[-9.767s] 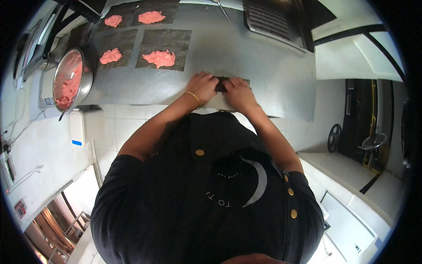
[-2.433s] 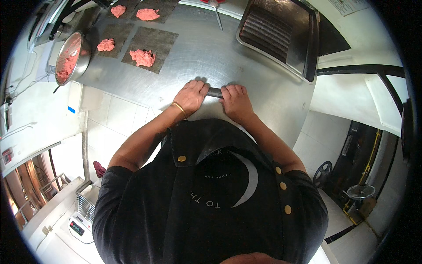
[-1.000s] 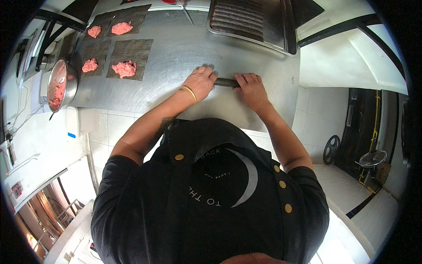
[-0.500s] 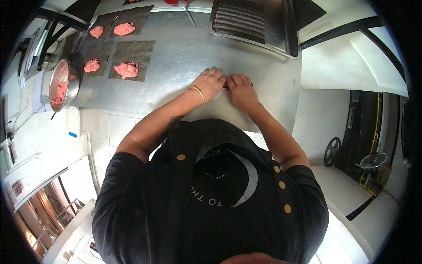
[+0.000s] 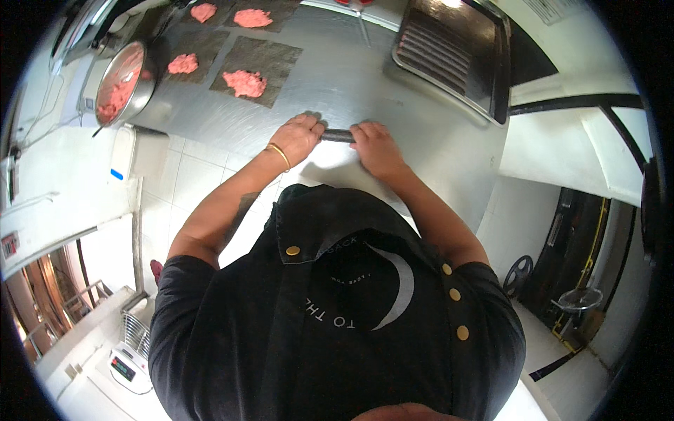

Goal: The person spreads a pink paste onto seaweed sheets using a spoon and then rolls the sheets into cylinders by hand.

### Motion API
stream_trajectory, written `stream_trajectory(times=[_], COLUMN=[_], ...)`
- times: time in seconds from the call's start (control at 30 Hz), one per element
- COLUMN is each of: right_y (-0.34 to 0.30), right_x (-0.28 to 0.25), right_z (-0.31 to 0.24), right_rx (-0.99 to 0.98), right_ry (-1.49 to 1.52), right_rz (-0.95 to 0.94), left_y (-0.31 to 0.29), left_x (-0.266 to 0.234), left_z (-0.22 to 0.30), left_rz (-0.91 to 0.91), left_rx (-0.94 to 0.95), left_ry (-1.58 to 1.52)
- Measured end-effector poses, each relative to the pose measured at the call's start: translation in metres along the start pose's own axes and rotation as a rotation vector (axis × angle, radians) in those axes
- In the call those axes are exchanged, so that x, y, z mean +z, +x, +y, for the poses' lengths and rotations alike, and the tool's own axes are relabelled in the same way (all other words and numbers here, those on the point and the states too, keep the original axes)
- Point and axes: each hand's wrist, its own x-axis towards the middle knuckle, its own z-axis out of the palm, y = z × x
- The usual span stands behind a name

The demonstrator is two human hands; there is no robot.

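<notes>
A slim dark seaweed roll (image 5: 338, 135) lies crosswise at the near part of the steel table (image 5: 337, 84). My left hand (image 5: 300, 135), with a gold bangle at the wrist, closes over the roll's left end. Its right end sits under the curled fingers of my right hand (image 5: 377, 146). Only the middle stretch of the roll shows; both ends are hidden. To the left, a dark seaweed sheet (image 5: 279, 57) bears a lump of pink minced paste (image 5: 245, 83). Several similar sheets with pink lumps lie beyond it.
At the left table edge stands a metal bowl (image 5: 146, 88) with pink paste inside. A metal tray (image 5: 449, 88) at the far right holds several dark rolls side by side. Between them at the back lies a thin-handled utensil (image 5: 364, 29). A digital scale (image 5: 126, 368) stands behind at lower left.
My hands have moved apart, so more of the dark roll shows between them. The whole view has also shifted, with the table things now further right and higher.
</notes>
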Motion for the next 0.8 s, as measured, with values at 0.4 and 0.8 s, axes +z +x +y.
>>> stream_trajectory(times=[0.4,0.8], right_y=[0.011,0.022], right_x=[-0.030,-0.017], right_z=[-0.044,-0.044], right_rx=[0.022,0.020], right_ry=[-0.053,-0.100], right_rz=[-0.017,-0.138], left_y=[-0.051,-0.066], left_x=[-0.024,-0.031], left_z=[-0.032,-0.048], left_rz=[-0.030,-0.073], left_rx=[-0.111,-0.080], left_ry=[-0.123,-0.138])
